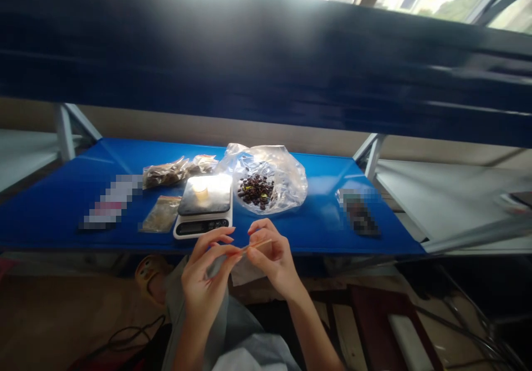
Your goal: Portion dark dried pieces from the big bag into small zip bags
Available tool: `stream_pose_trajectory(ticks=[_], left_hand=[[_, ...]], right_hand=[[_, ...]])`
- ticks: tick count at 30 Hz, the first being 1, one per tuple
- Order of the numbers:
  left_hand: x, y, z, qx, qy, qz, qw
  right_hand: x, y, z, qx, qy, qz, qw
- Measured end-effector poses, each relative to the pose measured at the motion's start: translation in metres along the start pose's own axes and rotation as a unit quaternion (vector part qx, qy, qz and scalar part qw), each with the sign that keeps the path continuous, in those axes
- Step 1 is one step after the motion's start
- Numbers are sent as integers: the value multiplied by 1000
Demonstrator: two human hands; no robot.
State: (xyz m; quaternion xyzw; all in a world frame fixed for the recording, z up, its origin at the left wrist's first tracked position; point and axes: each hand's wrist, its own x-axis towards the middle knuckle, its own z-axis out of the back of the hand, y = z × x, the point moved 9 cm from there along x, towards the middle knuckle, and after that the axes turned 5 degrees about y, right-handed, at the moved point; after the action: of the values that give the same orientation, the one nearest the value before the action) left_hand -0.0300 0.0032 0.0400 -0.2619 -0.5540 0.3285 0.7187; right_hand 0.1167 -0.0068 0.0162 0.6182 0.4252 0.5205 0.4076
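Just in front of the blue table's near edge, my left hand point(205, 274) and my right hand point(272, 257) meet. Thumb and fingers of each hand pinch the orange-edged top of a small clear plastic bag point(246, 275). Its lower part hangs below the fingers, and I cannot make out any contents. Right behind my hands stands a white digital kitchen scale point(227, 218); a small pale-yellow cup point(200, 193) sits on its plate. A large open plastic bag point(291, 185) lies beside the scale, with dark bean-like pieces point(254, 192) and some green bits inside.
Filled zip bags point(166, 172) lie behind the scale, and a flatter zip bag point(160, 214) lies left of it. Blurred-out items rest at the table's left point(112, 202) and right point(359, 213). A dark blue panel point(266, 55) spans above the blue table point(328, 227).
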Motion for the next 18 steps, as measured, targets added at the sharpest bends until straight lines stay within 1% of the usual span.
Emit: stream_pose_trajectory(ticks=[5, 7, 10, 14, 18], left_hand=[[0, 9, -3, -40, 42, 3, 998], [-1, 9, -2, -39, 37, 0, 999], [-2, 4, 0, -30, 26, -22, 999], [-5, 0, 6, -37, -2, -33, 999], [-7, -2, 11, -7, -22, -28, 999]], right_hand=[[2, 1, -3, 19, -11, 1, 1000], [2, 1, -6, 28, -3, 2, 1000], [1, 1, -11, 27, 20, 0, 999], [-3, 3, -14, 20, 57, 2, 998], [-7, -1, -10, -21, 52, -31, 998]])
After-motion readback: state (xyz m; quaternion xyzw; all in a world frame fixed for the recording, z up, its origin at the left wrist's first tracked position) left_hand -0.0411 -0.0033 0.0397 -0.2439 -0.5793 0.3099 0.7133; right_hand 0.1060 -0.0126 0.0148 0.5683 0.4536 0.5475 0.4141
